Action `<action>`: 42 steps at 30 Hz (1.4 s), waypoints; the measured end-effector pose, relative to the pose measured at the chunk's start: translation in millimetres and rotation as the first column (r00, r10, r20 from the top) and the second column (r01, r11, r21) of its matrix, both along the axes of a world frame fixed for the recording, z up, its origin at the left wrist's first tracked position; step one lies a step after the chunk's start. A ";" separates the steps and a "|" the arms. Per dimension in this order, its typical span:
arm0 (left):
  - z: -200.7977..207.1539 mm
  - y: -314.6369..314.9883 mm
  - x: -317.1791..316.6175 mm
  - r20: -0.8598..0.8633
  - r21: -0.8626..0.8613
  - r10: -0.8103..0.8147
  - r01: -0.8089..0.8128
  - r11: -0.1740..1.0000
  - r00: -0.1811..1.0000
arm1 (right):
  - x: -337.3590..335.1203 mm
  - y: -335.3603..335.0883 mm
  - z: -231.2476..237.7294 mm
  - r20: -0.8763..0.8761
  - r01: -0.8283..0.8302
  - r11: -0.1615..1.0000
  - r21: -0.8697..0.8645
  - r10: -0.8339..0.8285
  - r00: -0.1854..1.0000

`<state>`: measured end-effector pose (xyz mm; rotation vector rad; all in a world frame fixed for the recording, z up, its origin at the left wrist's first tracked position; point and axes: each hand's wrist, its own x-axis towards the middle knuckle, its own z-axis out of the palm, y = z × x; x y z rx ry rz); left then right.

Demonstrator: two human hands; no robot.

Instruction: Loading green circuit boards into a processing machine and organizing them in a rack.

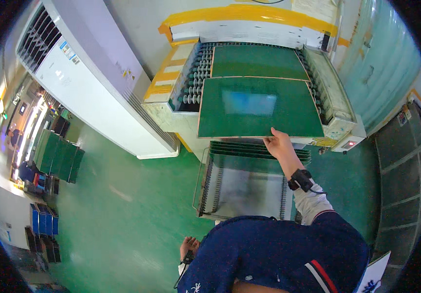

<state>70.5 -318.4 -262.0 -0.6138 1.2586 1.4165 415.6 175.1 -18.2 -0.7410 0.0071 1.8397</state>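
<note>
A glossy green panel (259,117) with a thin copper-coloured edge sticks out over the near end of the roller conveyor (191,93). My right hand (280,144) grips its near edge right of the middle, one digit on top and the others bent at the edge. Behind it lies a second green panel (257,61) flat on the rollers, its near side partly covered by the first. My left hand (189,244) hangs low beside my body, fingers loosely apart, holding nothing visible. Below the front panel stands a slotted rack (205,195) with several green panels upright at its far end.
A tall white air conditioner (98,93) stands left of the conveyor. On the right are a translucent curtain (386,63) and a grey panelled unit (400,190). Stacks of green panels (59,156) and blue racks (44,222) sit far left, near people working.
</note>
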 end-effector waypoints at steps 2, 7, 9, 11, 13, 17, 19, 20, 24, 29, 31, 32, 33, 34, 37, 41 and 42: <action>3.1 4.0 -1.7 0.007 0.005 -0.011 0.011 1.000 1.000 | -8.4 12.3 0.1 -0.020 0.029 0.999 0.019 -0.029 0.999; 12.1 11.3 -3.8 -0.015 0.007 -0.028 0.028 1.000 1.000 | -25.0 33.8 3.3 -0.007 0.056 0.998 0.032 -0.055 0.998; 13.6 12.7 -2.3 -0.005 0.004 -0.008 0.008 1.000 1.000 | -26.5 32.6 3.0 0.005 0.063 0.998 0.027 -0.063 0.998; 14.0 12.9 -1.0 -0.018 -0.020 -0.011 0.010 1.000 1.000 | -25.0 26.9 0.8 0.046 0.065 0.998 -0.015 -0.064 0.997; 13.9 11.5 0.3 -0.033 -0.057 -0.032 0.030 0.998 0.999 | -23.9 21.4 -2.5 0.066 0.071 0.997 -0.043 -0.068 0.996; 15.8 9.7 0.7 0.004 -0.012 -0.033 0.033 0.999 0.999 | -20.0 12.1 -5.6 0.085 0.076 0.996 -0.055 -0.071 0.994; 17.9 12.5 0.6 0.017 -0.032 -0.001 0.002 0.999 1.000 | -17.3 5.2 -4.2 0.083 0.012 1.000 -0.011 -0.011 0.996; 19.1 15.2 0.6 0.007 -0.006 -0.007 0.007 1.000 1.000 | -15.6 1.6 -2.8 0.072 -0.046 0.999 0.030 0.043 0.996; 21.7 27.7 1.6 -0.082 -0.074 -0.056 0.050 0.996 0.995 | -18.3 -3.0 1.7 0.101 -0.148 0.987 0.068 0.141 0.985; 20.7 27.4 -4.5 -0.066 -0.026 -0.069 0.068 0.997 0.995 | -22.2 4.7 0.8 0.090 -0.077 0.994 0.078 0.069 0.993; 17.0 24.9 -8.8 -0.032 -0.070 -0.075 0.072 0.995 0.997 | -21.8 6.7 -1.4 0.096 -0.068 0.995 0.071 0.061 0.994; 14.4 23.2 -10.5 -0.015 -0.053 -0.086 0.085 0.995 0.996 | -21.1 7.3 -2.6 0.099 -0.076 0.995 0.069 0.069 0.993; 11.7 21.2 -11.8 -0.020 -0.059 -0.102 0.101 0.993 0.995 | -20.1 7.8 -3.6 0.106 -0.089 0.993 0.076 0.081 0.991; 8.7 19.4 -12.6 -0.025 -0.066 -0.118 0.116 0.991 0.993 | -19.2 8.3 -4.5 0.133 -0.098 0.993 0.066 0.089 0.987; -1.1 17.0 -14.0 0.000 -0.067 -0.067 0.067 0.995 0.998 | -18.2 11.6 -5.6 0.137 -0.109 0.990 0.084 0.097 0.986; -7.8 15.3 -12.7 -0.042 -0.041 -0.080 0.079 0.996 0.996 | -19.4 15.1 -4.1 0.152 -0.121 0.991 0.055 0.111 0.982; -7.7 15.3 -11.7 -0.050 -0.044 -0.058 0.056 0.997 0.997 | -19.4 15.5 -3.2 0.153 -0.123 0.991 0.052 0.114 0.982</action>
